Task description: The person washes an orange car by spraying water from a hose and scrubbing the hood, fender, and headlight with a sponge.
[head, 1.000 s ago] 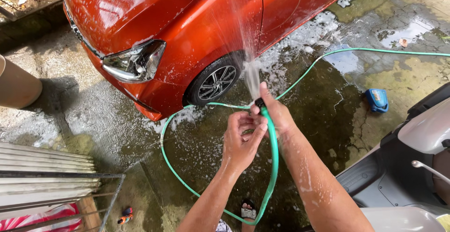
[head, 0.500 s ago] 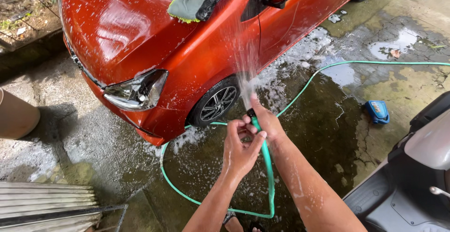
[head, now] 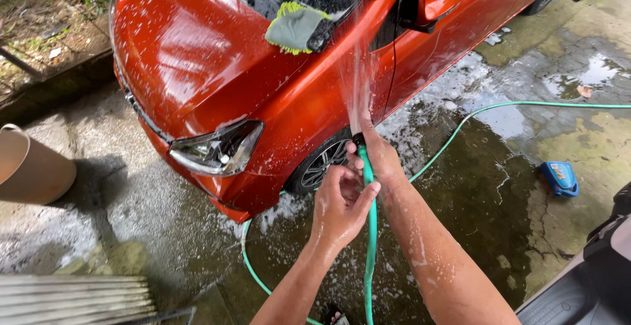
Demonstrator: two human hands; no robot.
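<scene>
My right hand (head: pixel 381 157) grips the end of a green hose (head: pixel 371 233), thumb over its black nozzle, and water sprays up onto the orange car (head: pixel 217 55). My left hand (head: pixel 338 203) is curled beside the hose just below the nozzle, fingers touching it and wet with suds. The hose loops down past my arms and runs off right across the ground. A grey and yellow wash mitt (head: pixel 294 29) lies at the base of the car's windscreen. The front wheel (head: pixel 322 164) is partly hidden behind my hands.
Wet, sudsy concrete (head: pixel 473 187) surrounds the car. A tan bucket (head: pixel 29 167) stands at the left. A blue bottle (head: pixel 559 179) lies on its side at the right. A dark scooter footboard (head: pixel 585 292) fills the lower right corner, corrugated sheets (head: pixel 72 299) the lower left.
The view has shifted so the car sits lower and more to the right, showing the mitt and mirror. Both hands stay on the hose, raised slightly toward the car.
</scene>
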